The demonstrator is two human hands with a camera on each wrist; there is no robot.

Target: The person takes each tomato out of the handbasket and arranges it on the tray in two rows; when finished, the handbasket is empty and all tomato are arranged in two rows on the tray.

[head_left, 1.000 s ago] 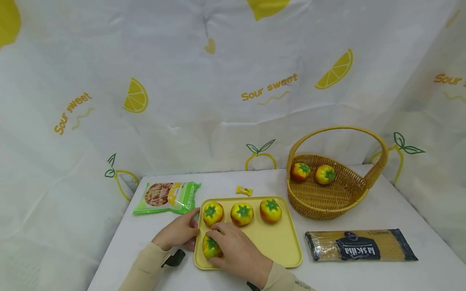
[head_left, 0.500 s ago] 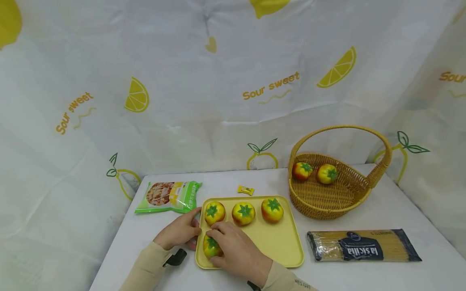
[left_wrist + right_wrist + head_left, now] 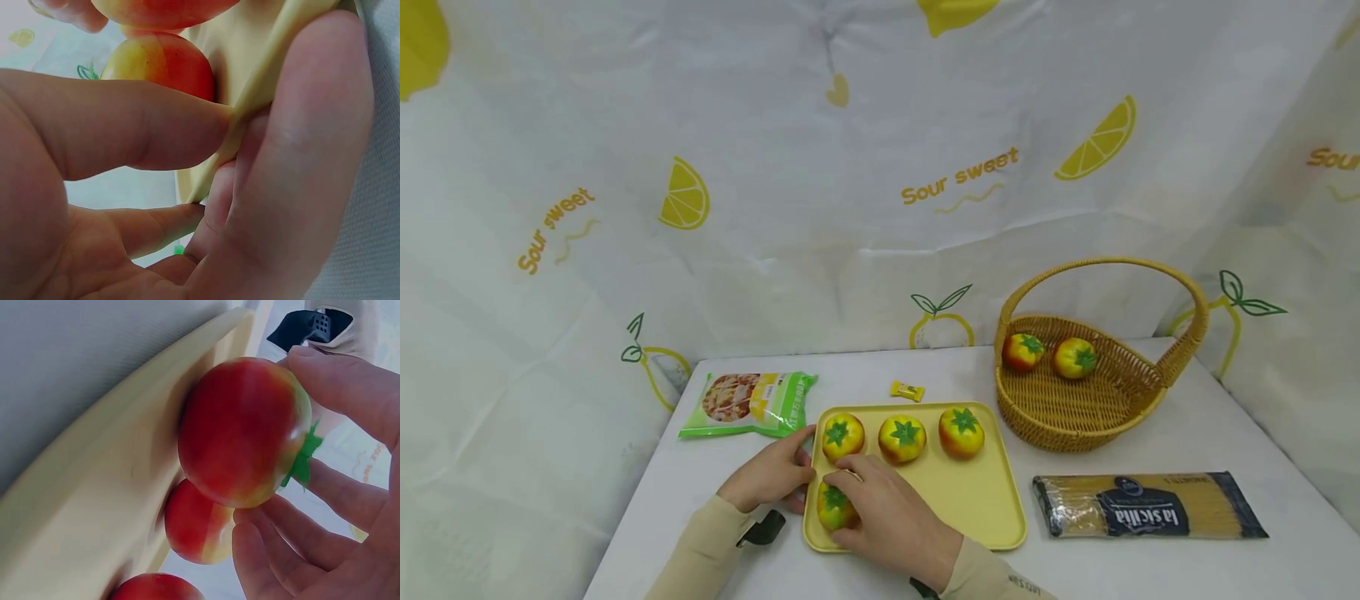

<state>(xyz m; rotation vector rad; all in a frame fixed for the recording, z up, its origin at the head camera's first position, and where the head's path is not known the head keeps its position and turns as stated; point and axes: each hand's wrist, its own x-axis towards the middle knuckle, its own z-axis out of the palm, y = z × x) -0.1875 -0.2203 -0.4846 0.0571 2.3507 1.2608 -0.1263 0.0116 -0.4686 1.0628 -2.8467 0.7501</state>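
My left hand (image 3: 769, 475) holds the left rim of a pale yellow tray (image 3: 966, 512). In the left wrist view, the thumb lies on top of the rim and the fingers reach beneath it. My right hand (image 3: 895, 523) grips a red-and-yellow toy persimmon (image 3: 237, 434) with a green leafy cap, at the tray's front left corner. Thumb and fingertips sit on either side of the fruit in the right wrist view. Behind it, a row of similar persimmons stands along the tray's back: left (image 3: 843, 437), middle (image 3: 902, 440) and right (image 3: 961, 433).
A wicker basket (image 3: 1067, 412) with a tall handle stands at the back right, two persimmons (image 3: 1074, 358) inside. A spaghetti pack (image 3: 1146, 506) lies right of the tray. Behind the tray are a green food bag (image 3: 748, 406) and a small yellow wrapped sweet (image 3: 907, 391).
The head view has shifted slightly. Both hands keep their places on the tray and the persimmon.
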